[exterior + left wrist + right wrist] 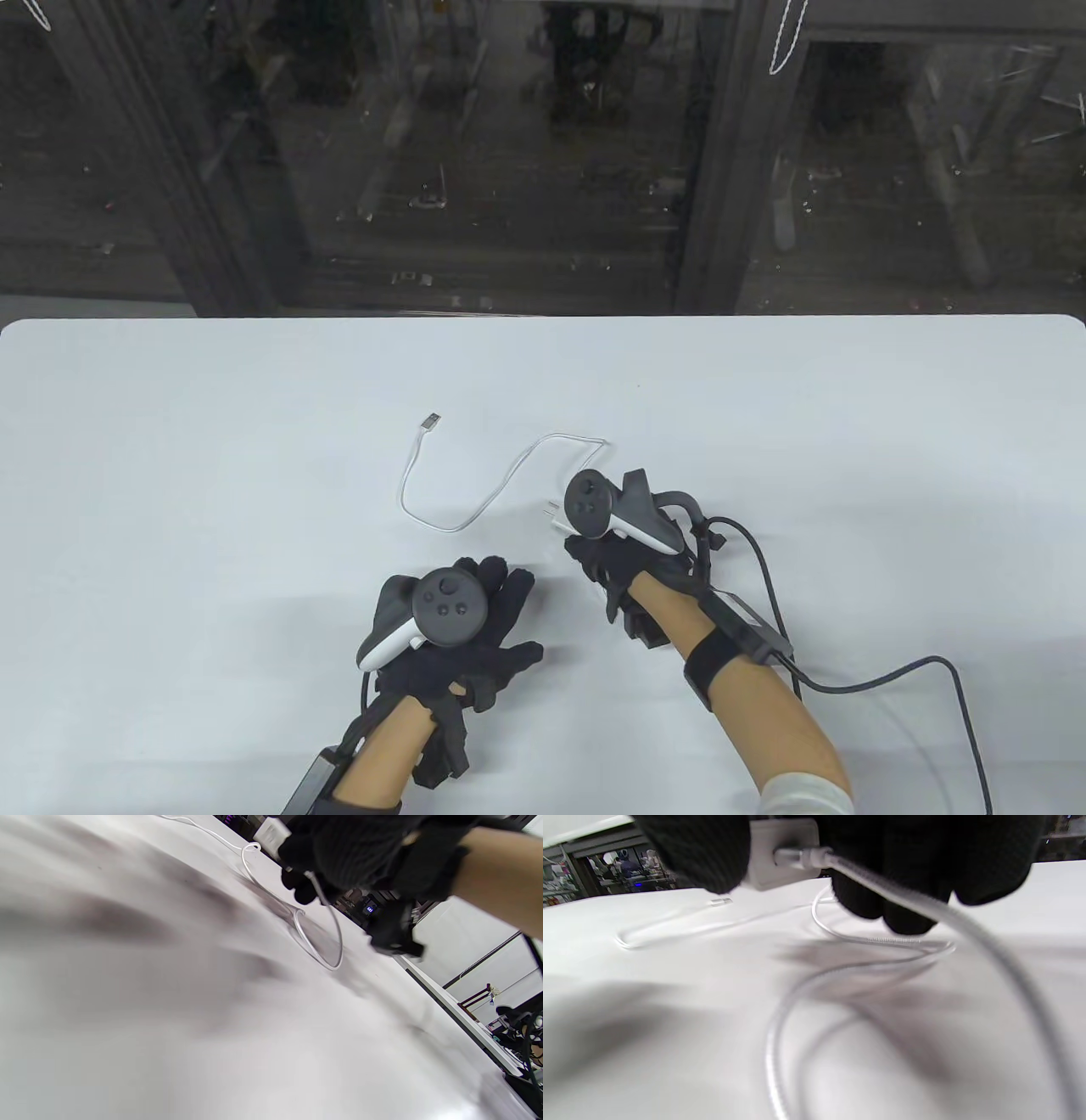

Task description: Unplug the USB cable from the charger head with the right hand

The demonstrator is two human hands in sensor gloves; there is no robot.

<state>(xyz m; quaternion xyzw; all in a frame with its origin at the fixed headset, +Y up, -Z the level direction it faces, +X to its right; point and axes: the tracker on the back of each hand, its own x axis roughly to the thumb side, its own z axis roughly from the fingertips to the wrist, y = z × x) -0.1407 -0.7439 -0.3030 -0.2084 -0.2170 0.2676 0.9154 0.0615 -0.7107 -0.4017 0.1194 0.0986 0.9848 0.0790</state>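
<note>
White table [254, 475], rounded far corners. White USB cable [458, 525] lies looped near centre. Free plug [431, 420] points toward far edge.

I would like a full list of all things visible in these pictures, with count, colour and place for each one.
USB cable: one, white, lying in loops on the table, its free plug toward the far left; the other end is still plugged into the charger head.
charger head: one, white, in the grip of the right hand, above the table near its middle.
table: one, white, filling the lower half of the table view.
black cable: one, running from the right wrist across the table toward the lower right.
left hand: one, black glove with a grey and white tracker, resting on the table, fingers spread, holding nothing.
right hand: one, black glove with a tracker, holding the charger head.
</note>
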